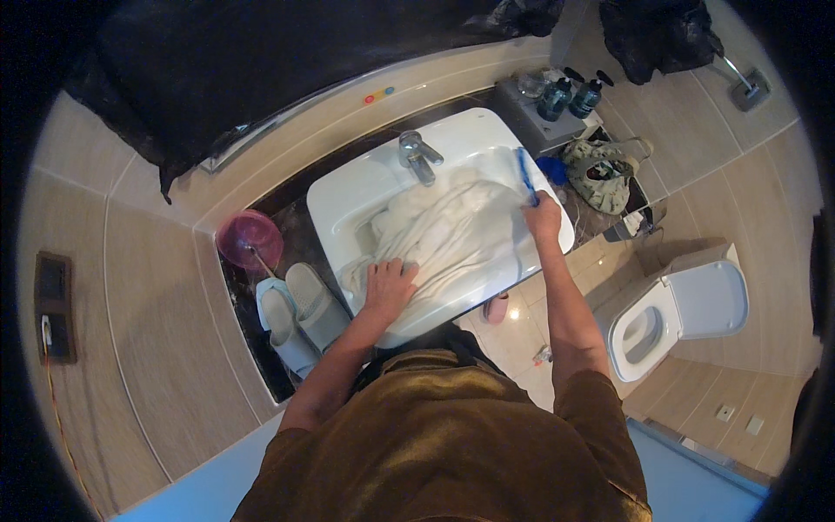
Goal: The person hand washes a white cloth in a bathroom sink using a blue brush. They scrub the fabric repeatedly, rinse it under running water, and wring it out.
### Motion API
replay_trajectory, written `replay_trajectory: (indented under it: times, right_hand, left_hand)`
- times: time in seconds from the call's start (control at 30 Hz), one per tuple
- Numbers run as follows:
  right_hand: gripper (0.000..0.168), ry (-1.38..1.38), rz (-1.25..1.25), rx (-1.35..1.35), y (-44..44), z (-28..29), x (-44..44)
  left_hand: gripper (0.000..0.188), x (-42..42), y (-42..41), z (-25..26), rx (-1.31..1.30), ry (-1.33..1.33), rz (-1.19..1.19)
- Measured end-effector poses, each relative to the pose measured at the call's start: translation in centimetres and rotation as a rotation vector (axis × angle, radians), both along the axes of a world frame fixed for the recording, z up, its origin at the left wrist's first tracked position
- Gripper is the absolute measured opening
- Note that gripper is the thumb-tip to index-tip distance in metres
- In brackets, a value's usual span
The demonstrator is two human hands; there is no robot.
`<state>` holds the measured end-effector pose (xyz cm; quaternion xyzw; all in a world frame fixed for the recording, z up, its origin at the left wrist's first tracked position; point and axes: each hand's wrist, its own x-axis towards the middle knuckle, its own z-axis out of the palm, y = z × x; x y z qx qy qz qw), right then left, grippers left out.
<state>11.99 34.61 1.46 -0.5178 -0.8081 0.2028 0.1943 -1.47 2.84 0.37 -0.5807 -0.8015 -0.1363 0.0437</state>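
A wet white cloth (450,215) lies bunched and creased across the white ceramic washbasin (326,202). Its folds run towards my left hand (389,287), which grips the cloth at the basin's near left side with curled fingers. My right hand (545,218), over the right side of the basin, holds a blue-handled brush (526,173). The brush points away from me, and its bristles cannot be made out. A chrome faucet (417,156) stands at the back of the basin, its spout above the cloth's far edge.
Left on the dark counter are a pink plastic basin (250,239) and grey slippers (313,297). Two pump bottles (556,101) stand on a grey box (522,117) at the back right, near a patterned bag (597,176). The toilet (646,339) is farther right, lid raised.
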Motion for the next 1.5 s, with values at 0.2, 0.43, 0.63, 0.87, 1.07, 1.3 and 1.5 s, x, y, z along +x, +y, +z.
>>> replay_trajectory:
  times: [0.2, 0.43, 0.63, 0.87, 1.07, 1.3, 1.5]
  right_hand:
    - [0.031, 0.184, 0.044, -0.314, 0.8, -3.0, 2.5]
    - [0.030, 0.154, 0.010, -0.080, -1.5, 0.3, 2.9]
    - [0.023, 0.426, 0.023, -0.208, 0.0, 1.2, 1.0]
    - [0.009, 0.894, 0.043, -0.641, 1.4, 4.9, -2.7]
    - [0.008, 0.956, 0.060, -0.685, 2.9, 3.6, -1.9]
    - [0.026, -0.041, 0.070, -0.107, 1.6, -3.8, 6.1]
    - [0.047, -0.058, 0.202, 0.178, -6.7, 2.4, 4.6]
  left_hand:
    - [0.019, -0.2, -0.2, -1.8, 0.047, 0.090, -0.034]
    - [0.010, -0.3, 0.4, 0.0, 0.173, -0.325, 0.118]
    - [0.009, -1.9, 0.0, 0.7, 0.418, -0.473, 0.178]
    - [0.006, -4.4, 0.7, 4.2, 0.532, -0.833, 0.422]
    - [0.012, -3.6, 2.0, 7.4, 0.521, -0.947, 0.357]
    - [0.013, 0.5, -0.6, 2.0, 0.014, -0.346, -0.087]
    - [0.021, 1.4, -0.6, 2.0, 0.040, -0.388, -0.053]
